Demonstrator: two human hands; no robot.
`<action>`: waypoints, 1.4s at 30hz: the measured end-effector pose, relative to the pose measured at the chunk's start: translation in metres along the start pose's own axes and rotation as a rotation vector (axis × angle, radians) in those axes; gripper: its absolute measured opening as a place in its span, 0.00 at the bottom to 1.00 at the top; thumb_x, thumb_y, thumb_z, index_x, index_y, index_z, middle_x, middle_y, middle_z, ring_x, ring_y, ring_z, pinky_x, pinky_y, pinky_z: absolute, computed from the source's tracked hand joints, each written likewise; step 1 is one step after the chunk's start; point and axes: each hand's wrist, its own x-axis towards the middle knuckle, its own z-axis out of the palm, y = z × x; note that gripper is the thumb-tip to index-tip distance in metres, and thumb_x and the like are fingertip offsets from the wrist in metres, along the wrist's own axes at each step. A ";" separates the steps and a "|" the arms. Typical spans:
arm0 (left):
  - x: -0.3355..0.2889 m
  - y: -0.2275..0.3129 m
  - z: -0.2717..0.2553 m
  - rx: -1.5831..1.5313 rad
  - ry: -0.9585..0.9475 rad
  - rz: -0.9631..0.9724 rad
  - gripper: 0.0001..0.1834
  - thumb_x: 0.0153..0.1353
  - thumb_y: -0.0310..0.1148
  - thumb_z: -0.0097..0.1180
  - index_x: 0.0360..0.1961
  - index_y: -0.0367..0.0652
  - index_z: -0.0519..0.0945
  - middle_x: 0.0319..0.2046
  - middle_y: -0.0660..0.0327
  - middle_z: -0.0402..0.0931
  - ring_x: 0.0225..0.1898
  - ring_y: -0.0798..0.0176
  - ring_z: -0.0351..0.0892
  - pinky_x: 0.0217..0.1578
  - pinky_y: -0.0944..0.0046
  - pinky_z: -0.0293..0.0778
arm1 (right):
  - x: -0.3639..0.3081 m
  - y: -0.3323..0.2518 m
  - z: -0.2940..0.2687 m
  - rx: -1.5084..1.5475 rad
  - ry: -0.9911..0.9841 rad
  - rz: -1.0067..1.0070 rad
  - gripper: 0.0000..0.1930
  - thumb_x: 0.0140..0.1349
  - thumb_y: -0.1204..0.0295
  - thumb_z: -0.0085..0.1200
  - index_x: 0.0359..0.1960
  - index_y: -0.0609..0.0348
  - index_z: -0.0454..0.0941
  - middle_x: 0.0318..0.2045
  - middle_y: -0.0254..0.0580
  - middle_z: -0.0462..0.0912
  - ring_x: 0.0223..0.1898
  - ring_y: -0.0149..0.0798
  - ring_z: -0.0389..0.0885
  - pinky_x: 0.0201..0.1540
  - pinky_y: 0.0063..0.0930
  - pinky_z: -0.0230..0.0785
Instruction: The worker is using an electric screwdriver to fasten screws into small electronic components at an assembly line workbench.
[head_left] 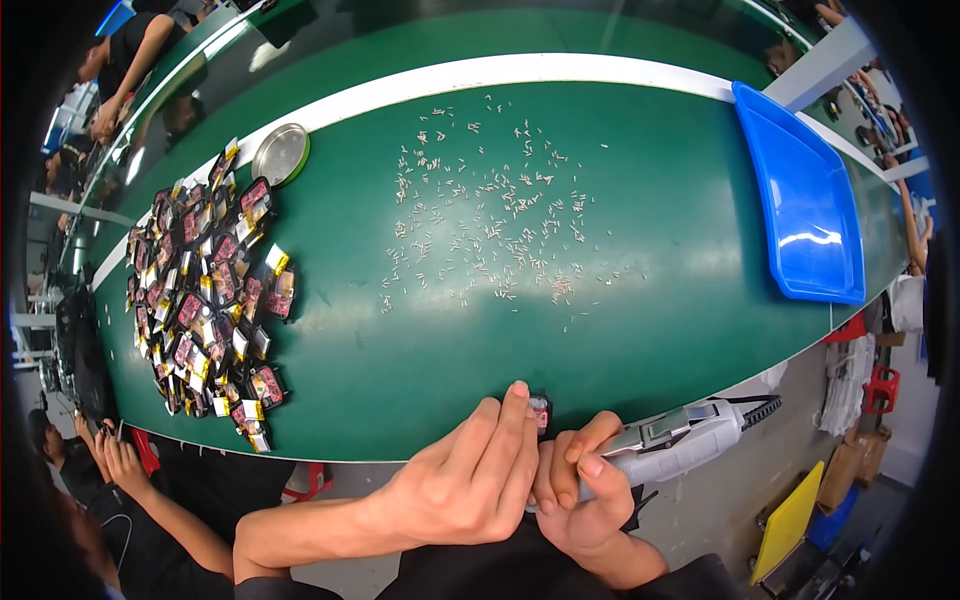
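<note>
At the table's near edge, my left hand (465,485) is closed on a small black electronic casing (541,412) with a circuit board in it; most of it is hidden behind my fingers. My right hand (590,495) is wrapped round a grey electric screwdriver (680,445), whose lever and black cord sleeve point off to the right. The driver's tip is hidden between my two hands. Beyond them, many tiny screws (520,205) lie scattered over the green table mat (660,230).
A heap of similar black casings (205,290) with boards and silvery battery packs covers the left side. Behind it sits a round metal tin (281,155). A blue tray (810,210) rests at the right edge. Other people work at the left, one with hands (125,465) raised nearby.
</note>
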 end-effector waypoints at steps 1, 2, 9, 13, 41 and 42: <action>0.001 0.000 0.001 0.013 0.015 0.007 0.08 0.47 0.26 0.55 0.25 0.27 0.78 0.32 0.43 0.78 0.28 0.58 0.77 0.31 0.69 0.78 | 0.000 -0.001 0.001 0.008 0.010 0.007 0.04 0.62 0.73 0.43 0.36 0.60 0.66 0.13 0.37 0.64 0.14 0.34 0.64 0.21 0.29 0.63; 0.002 0.000 0.000 0.014 0.015 0.010 0.08 0.47 0.26 0.55 0.25 0.27 0.78 0.32 0.43 0.78 0.28 0.58 0.77 0.31 0.69 0.78 | 0.000 -0.001 0.001 0.015 0.020 0.014 0.05 0.62 0.73 0.43 0.36 0.60 0.66 0.13 0.37 0.64 0.14 0.33 0.64 0.21 0.29 0.63; 0.013 0.008 -0.004 0.065 -0.106 -0.020 0.06 0.46 0.26 0.54 0.22 0.31 0.76 0.31 0.45 0.78 0.28 0.59 0.76 0.31 0.70 0.77 | -0.004 -0.002 0.000 0.040 0.051 0.026 0.04 0.62 0.74 0.43 0.36 0.61 0.66 0.13 0.37 0.64 0.14 0.33 0.63 0.20 0.27 0.60; 0.017 0.011 -0.008 0.074 -0.174 -0.062 0.11 0.45 0.26 0.54 0.28 0.27 0.79 0.32 0.44 0.78 0.29 0.58 0.76 0.32 0.69 0.77 | -0.003 -0.002 -0.002 0.077 0.040 0.032 0.04 0.61 0.75 0.43 0.36 0.62 0.66 0.13 0.38 0.63 0.14 0.33 0.62 0.21 0.27 0.60; 0.009 0.001 -0.031 0.030 -0.351 0.026 0.18 0.46 0.26 0.53 0.38 0.24 0.78 0.46 0.40 0.75 0.38 0.54 0.77 0.41 0.66 0.76 | -0.003 -0.005 0.003 -0.041 0.044 0.036 0.05 0.61 0.71 0.44 0.34 0.58 0.65 0.11 0.34 0.62 0.12 0.32 0.60 0.18 0.29 0.59; 0.010 0.002 -0.031 0.020 -0.385 0.016 0.19 0.47 0.27 0.53 0.40 0.24 0.78 0.48 0.40 0.75 0.40 0.54 0.77 0.44 0.65 0.76 | -0.004 -0.009 0.003 -0.073 0.068 0.036 0.05 0.60 0.69 0.44 0.32 0.55 0.63 0.09 0.32 0.61 0.10 0.30 0.58 0.16 0.28 0.57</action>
